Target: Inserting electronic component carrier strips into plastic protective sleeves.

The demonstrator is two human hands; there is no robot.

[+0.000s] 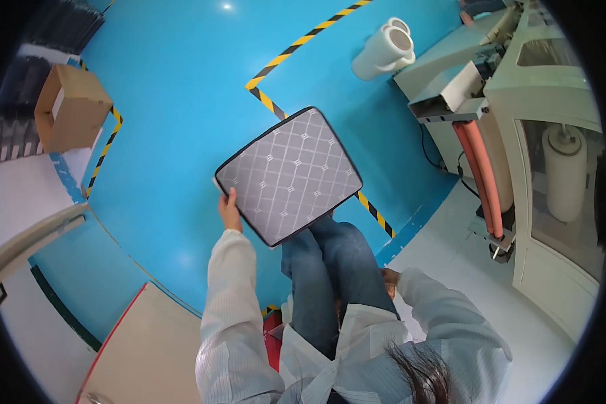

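L hand (229, 214) clamps a grey panel (289, 175) by the edge near its L corner, thumb on top, other fingers mostly hidden beneath; R hand (390, 279) hangs beside the R leg of the person's blue denim jeans (357, 256), can't tell if its fingers are apart or together; panel is thin, rectangular w/ rounded corners, black edging, fabric-like face w/ pale lattice & small motifs; it's held out in front, over glossy blue floor (175, 101); long axis runs lower L to upper R, one corner pointing approx. straight ahead; beyond, black-&-yellow tape (252, 84), smooth white rolls (377, 55) to R, brown cardboard box (84, 108) to L.
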